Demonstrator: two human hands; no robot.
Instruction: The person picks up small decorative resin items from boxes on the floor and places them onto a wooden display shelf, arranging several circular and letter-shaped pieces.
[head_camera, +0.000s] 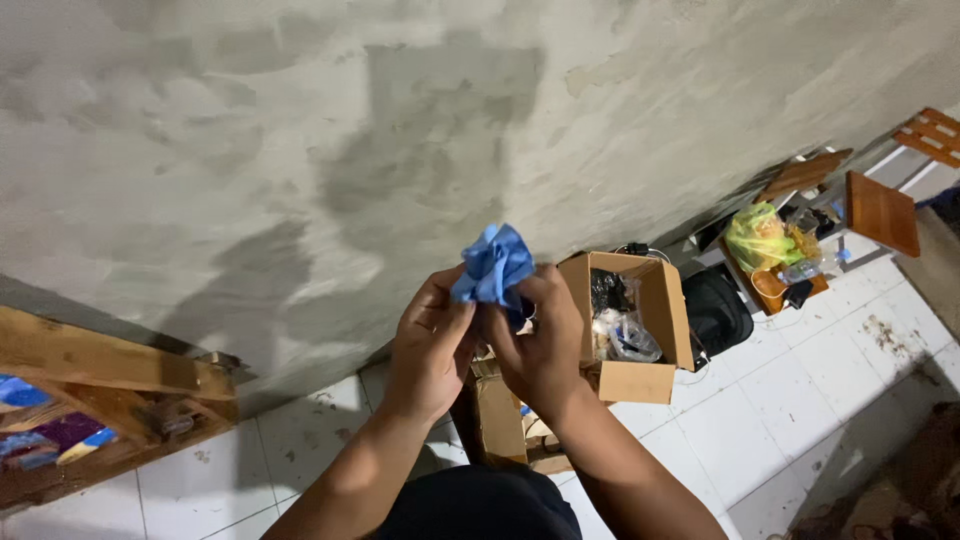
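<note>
Cloth: a blue crumpled cloth (493, 265) is sitting at frame centre, bunched above both hands and in front of the grey wall (300, 130).
Left hand: the left hand (432, 345) is pinching the cloth's lower left fold, fingers curled up against it.
Right hand: the right hand (540, 340) is closing on the cloth from the 4 o'clock side, thumb and fingers pressed into the bunch.
Handling: it is looking light, soft and limp, not fragile; it should be giving wherever squeezed, so a loose corner or hem seems the best hold for spreading it.
Edges: an open box (630, 325) is standing just at 3 o'clock of the hands; a wooden frame (110, 385) is lying at 8 o'clock.
Room: open air is lying toward 12 o'clock along the wall; white floor tiles (760, 420) are showing at 4 o'clock.
</note>
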